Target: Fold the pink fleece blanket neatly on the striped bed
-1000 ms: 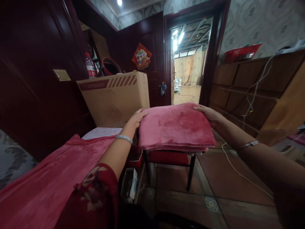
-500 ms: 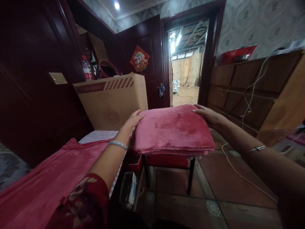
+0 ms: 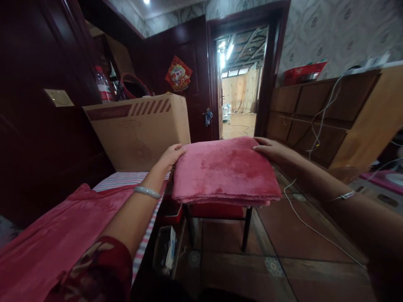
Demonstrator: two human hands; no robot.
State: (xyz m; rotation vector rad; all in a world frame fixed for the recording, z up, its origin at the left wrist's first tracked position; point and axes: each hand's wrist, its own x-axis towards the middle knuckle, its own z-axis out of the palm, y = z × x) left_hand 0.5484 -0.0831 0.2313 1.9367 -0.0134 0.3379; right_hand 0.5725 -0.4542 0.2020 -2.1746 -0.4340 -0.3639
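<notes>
**Folded pink blanket, held at both far corners over a stool**

Hands: left hand [image 3: 170, 154] lies with fingers together on the far left corner of the folded pink plush blanket [image 3: 224, 172]; right hand [image 3: 273, 150] rests flat, fingers extended, on the far right corner. Whether the thumbs grip beneath the edge cannot be told.

State of work: the blanket is already folded into a neat, thick rectangle with its layered edges facing the person. It sits level above the red-cushioned black-legged stool [image 3: 217, 212]; whether it rests on the seat or hangs just over it cannot be told. Judged nearly finished: the hands have yet to come off.

Surroundings: a second, unfolded pink blanket [image 3: 47, 239] spreads over the striped bed [image 3: 122, 178] at left. A large brown cardboard box [image 3: 138, 130] stands just behind the left hand. A white cable [image 3: 311, 228] trails across the tiled floor [image 3: 283, 260] to the right. An open doorway [image 3: 239, 100] lies beyond.
</notes>
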